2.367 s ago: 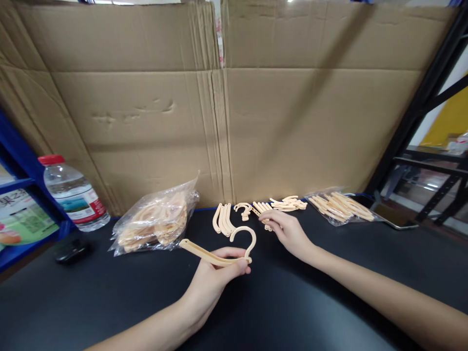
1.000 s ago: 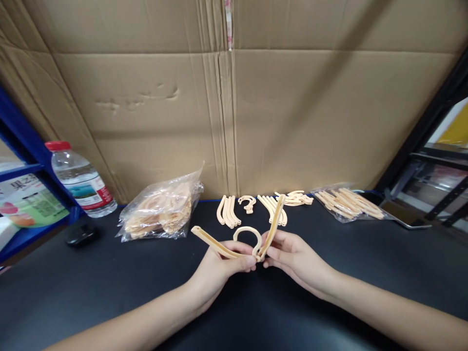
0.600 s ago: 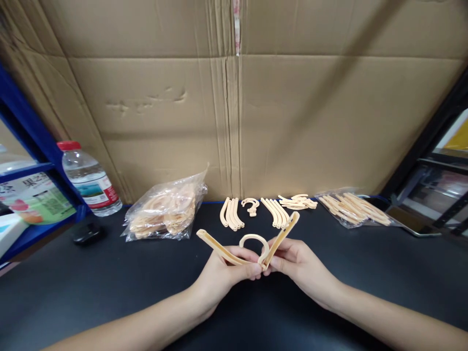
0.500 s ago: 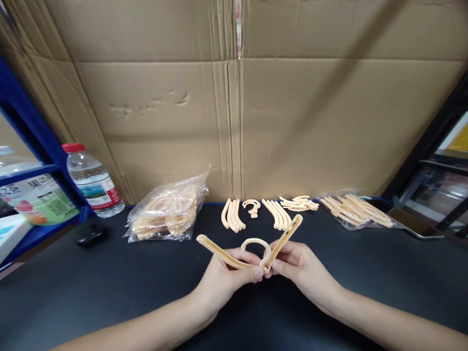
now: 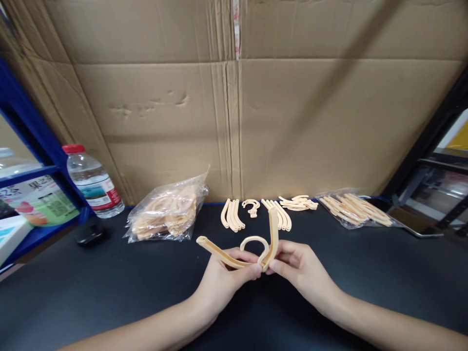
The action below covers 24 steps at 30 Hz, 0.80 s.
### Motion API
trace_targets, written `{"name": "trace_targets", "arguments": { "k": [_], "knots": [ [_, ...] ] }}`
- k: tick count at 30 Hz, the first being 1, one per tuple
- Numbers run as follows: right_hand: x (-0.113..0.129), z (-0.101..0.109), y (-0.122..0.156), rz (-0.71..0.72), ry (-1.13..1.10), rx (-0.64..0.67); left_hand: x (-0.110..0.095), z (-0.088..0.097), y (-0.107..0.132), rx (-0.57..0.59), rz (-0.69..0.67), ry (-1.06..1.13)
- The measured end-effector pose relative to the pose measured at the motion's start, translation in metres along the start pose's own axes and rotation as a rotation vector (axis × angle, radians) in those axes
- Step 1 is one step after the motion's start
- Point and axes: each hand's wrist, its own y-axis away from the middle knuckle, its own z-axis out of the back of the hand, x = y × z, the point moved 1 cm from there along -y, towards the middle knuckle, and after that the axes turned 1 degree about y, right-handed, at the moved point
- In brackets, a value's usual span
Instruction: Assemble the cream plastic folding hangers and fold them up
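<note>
My left hand (image 5: 226,275) pinches a cream plastic hanger piece made of a long arm (image 5: 215,250) and a round hook (image 5: 255,242). My right hand (image 5: 296,265) pinches a second cream arm (image 5: 273,229) that stands nearly upright, its lower end meeting the hook's base between my fingertips. Both hands hover just above the black table (image 5: 109,287). Behind them lie loose cream parts: curved arms (image 5: 231,219), a small hook (image 5: 251,207), more arms (image 5: 283,218) and a little heap (image 5: 298,202).
A clear bag of cream parts (image 5: 166,214) lies left of centre, another bag of arms (image 5: 353,208) at the right. A water bottle (image 5: 91,183) and a black mouse (image 5: 90,234) sit at the left by a blue shelf (image 5: 32,146). Cardboard (image 5: 234,107) walls the back.
My right hand took an arm from the row and brought it to the hook held in my left. In the last half second that arm swung from a rightward lean to nearly upright.
</note>
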Motion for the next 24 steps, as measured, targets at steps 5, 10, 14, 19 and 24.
{"name": "trace_targets", "arguments": {
  "k": [5,10,14,19,24],
  "knots": [
    [0.001,-0.001,0.001,0.003,-0.031,0.011,0.001,0.001,-0.001,-0.02,0.04,0.088],
    [-0.001,-0.002,0.001,-0.009,-0.021,-0.052,0.002,0.001,-0.002,-0.01,0.036,0.116],
    [-0.003,-0.004,-0.001,-0.059,-0.021,-0.08,0.002,0.001,-0.003,-0.019,0.043,0.114],
    [0.001,0.013,-0.01,-0.018,-0.131,-0.132,-0.001,0.006,-0.008,-0.074,0.109,0.188],
    [0.01,0.059,-0.025,0.03,0.106,0.038,-0.007,0.019,-0.019,-0.112,0.095,0.182]
  ]
}}
